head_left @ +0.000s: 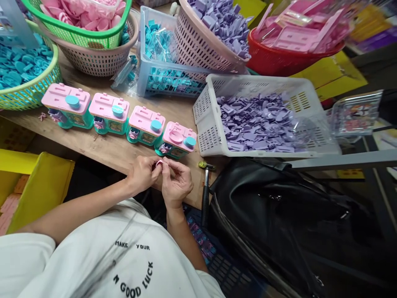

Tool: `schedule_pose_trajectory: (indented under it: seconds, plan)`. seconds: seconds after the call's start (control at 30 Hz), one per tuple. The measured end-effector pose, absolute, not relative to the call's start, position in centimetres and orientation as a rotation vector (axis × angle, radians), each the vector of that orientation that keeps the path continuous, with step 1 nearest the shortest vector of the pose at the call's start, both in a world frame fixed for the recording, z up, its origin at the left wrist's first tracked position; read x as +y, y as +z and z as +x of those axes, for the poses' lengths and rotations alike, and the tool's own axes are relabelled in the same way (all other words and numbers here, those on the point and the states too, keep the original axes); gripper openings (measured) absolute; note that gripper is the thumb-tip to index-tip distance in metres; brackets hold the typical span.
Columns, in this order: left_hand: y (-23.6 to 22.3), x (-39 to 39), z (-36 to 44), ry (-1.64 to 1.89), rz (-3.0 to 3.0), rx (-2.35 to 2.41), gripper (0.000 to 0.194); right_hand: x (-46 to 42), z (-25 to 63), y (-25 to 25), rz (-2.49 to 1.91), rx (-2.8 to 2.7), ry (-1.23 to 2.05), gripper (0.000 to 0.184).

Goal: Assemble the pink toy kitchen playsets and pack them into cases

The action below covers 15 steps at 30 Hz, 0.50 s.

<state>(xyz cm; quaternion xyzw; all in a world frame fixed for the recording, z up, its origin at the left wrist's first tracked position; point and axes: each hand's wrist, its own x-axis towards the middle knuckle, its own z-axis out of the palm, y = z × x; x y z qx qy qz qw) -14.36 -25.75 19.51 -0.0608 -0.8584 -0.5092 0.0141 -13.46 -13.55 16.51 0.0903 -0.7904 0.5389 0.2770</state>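
Note:
My left hand [143, 174] and my right hand [175, 182] meet at the front edge of the wooden table [108, 151]. Between their fingertips is a small pink plastic part [159, 162], mostly covered, so its shape is unclear. Just beyond stands a pink and teal toy kitchen unit [176, 138] with a round pink piece and a blue disc on top. To its left, in a row, stand three similar units: one close by [145, 125], another farther left [109, 112], and a leftmost one [67, 105], each with a blue disc.
A hammer [206, 186] lies right of my hands, beside a black bag [263, 198]. A white basket [214, 136] holds purple parts. Behind are a blue basket [173, 70], a tilted pink basket [198, 45] and a red basin [269, 62]. A yellow box [52, 178] is at left.

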Motion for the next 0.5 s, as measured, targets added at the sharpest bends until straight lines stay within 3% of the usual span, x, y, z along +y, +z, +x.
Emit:
schedule_pose_trajectory:
  seconds: [0.23, 0.5]
  plan:
    - [18.2, -26.3, -14.4, -1.026, -0.372, -2.706, 0.025, -14.2, -13.8, 17.3, 0.426, -2.124, 1.104, 0.008]
    - [18.4, -27.1, -14.3, -1.052, -0.365, -2.644, 0.024, -14.5, -13.7, 18.1, 0.399, -2.22, 1.163, 0.01]
